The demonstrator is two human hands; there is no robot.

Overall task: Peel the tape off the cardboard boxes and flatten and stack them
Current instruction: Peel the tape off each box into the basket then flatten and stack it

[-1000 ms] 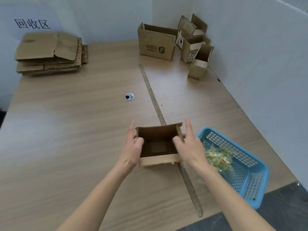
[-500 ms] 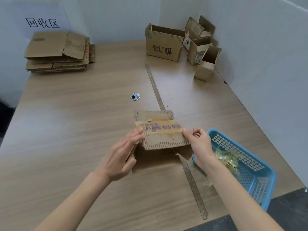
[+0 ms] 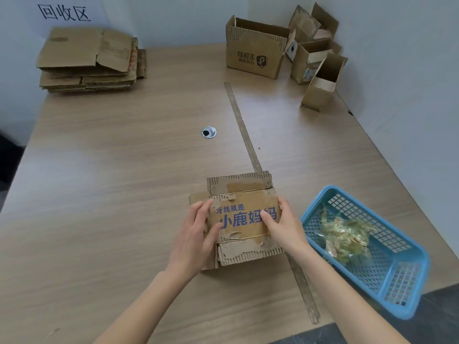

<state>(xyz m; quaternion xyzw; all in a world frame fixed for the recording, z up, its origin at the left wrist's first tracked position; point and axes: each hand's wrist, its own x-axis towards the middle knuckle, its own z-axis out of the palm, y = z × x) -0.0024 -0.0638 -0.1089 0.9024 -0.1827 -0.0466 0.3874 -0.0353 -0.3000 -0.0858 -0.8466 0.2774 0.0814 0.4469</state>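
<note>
White partition walls enclose a wood-grain table (image 3: 111, 194), as seen from the head camera, and black characters are written on the wall at the far left. A flattened box (image 3: 244, 217) with blue printed characters is held flat on the table near its front edge, over a strip of old tape residue (image 3: 244, 130) that runs along the table's middle. The left hand (image 3: 196, 239) is laid on the box's left edge with fingers only slightly bent, while the right hand (image 3: 282, 223) is set on the right edge, thumb pressed onto the printed face. Just right of the box, a blue basket (image 3: 395, 276) containing crumpled peeled tape (image 3: 345, 235) is placed. A stack of flattened cardboard (image 3: 87, 60) is kept at the far left corner, and several open boxes (image 3: 258, 49) are grouped at the far right.
</note>
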